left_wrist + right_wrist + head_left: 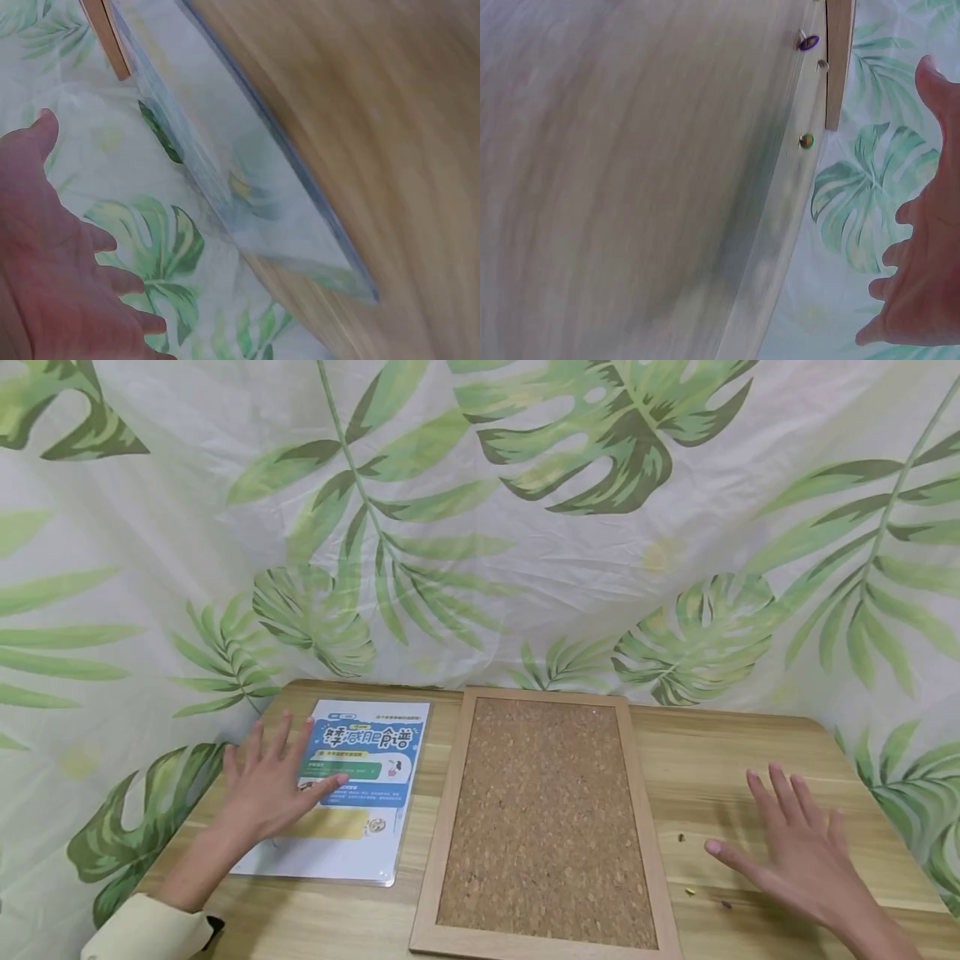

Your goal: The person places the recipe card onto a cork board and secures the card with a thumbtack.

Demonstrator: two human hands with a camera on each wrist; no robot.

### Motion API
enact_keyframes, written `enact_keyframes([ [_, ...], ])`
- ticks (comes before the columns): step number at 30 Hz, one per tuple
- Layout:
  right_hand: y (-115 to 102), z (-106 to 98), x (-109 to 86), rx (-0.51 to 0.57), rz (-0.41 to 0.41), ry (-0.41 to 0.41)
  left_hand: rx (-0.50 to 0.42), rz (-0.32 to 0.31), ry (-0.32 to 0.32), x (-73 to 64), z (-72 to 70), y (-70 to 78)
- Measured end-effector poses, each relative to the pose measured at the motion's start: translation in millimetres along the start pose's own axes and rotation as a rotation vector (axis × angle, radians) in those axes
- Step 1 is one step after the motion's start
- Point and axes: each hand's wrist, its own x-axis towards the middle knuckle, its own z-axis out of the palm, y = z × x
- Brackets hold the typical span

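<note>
A cork board in a pale wooden frame lies in the middle of the table. To its left is a printed sheet in a clear, glossy cover, with blue, green and yellow blocks and Chinese lettering. Over the sheet's left part my left hand hovers, fingers spread and holding nothing. My right hand is held over the table right of the board, its fingers spread too. Between that hand and the board lie several small thumbtacks, among them a purple-rimmed thumbtack and a green-rimmed thumbtack.
The wooden table has rounded far corners. Close behind it and along its sides hangs a white cloth printed with green leaves. A cream sleeve covers my left forearm, with a dark band at its cuff.
</note>
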Motion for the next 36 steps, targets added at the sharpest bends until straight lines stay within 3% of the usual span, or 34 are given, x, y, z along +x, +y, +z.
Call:
enact_keyframes([
  [7,-10,5,6.5,0.027,-0.046,0.004,-0.038,0.012,0.027,3.4,-1.3,-19.4],
  [12,-16,6,10.9,0.056,-0.04,-0.025,-0.112,0.061,0.055,6.3,-0.2,-34.1],
  [16,-22,7,13.6,0.097,-0.027,-0.052,-0.172,0.067,0.027,8.6,0.7,-45.7],
  [22,-25,9,16.0,0.118,-0.045,-0.045,-0.219,0.016,-0.025,14.8,-2.4,-58.0],
  [29,-30,12,15.6,0.111,-0.125,0.01,-0.33,-0.086,-0.07,18.1,-2.5,-74.8],
  [36,-31,14,17.4,0.116,-0.159,0.028,-0.385,-0.115,-0.112,18.1,-1.6,-91.5],
])
